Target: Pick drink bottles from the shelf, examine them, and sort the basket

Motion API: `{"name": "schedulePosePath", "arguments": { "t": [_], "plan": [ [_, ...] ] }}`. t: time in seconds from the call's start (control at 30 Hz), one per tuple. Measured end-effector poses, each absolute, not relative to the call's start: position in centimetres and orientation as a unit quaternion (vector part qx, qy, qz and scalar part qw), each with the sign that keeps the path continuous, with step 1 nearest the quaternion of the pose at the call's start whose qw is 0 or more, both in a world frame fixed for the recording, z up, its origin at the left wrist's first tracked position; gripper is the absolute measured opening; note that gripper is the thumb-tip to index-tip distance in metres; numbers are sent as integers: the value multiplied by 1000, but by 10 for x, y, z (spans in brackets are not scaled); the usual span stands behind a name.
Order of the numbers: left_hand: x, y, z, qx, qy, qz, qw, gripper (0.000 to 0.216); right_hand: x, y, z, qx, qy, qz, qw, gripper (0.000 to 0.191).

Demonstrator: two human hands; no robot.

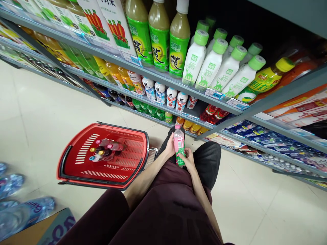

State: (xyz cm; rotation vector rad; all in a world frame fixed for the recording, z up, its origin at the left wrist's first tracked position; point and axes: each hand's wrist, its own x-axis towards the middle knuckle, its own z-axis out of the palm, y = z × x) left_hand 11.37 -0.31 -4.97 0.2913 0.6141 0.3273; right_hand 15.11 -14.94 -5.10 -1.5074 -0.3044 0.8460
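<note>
Between my two hands I hold a drink bottle [179, 141] with a pink cap and a pink and green label. It stands nearly upright over my lap, cap toward the shelf. My left hand [170, 145] is closed round its upper left side. Lower down on the right, my right hand [188, 158] grips it with the thumb across the label. To my left on the floor is a red shopping basket [102, 175] with several bottles [106, 151] lying in it.
Shelves [153, 73] of drinks run across in front, with green-labelled bottles [158, 37] and white bottles with green caps [212, 64] on the upper one. Large water bottles [28, 212] and a cardboard box [51, 229] are on the floor at the lower left.
</note>
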Motion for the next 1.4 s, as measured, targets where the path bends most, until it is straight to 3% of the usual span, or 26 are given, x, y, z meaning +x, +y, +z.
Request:
{"name": "schedulePosePath", "arguments": {
  "t": [0.77, 1.03, 1.23, 1.4],
  "plan": [
    [115, -6, -45, 132, 336, 151, 920, 48, 155, -148, -53, -681, -132, 364, 622, 41],
    [111, -4, -42, 120, 241, 148, 952, 50, 154, -149, -57, -658, -102, 401, 629, 36],
    [109, -1, -48, 103, 243, 181, 947, 45, 148, -147, -55, -614, -83, 480, 620, 61],
    [110, -1, -48, 117, 265, 192, 938, 40, 148, -149, -52, -610, -89, 496, 612, 55]
  ]
}}
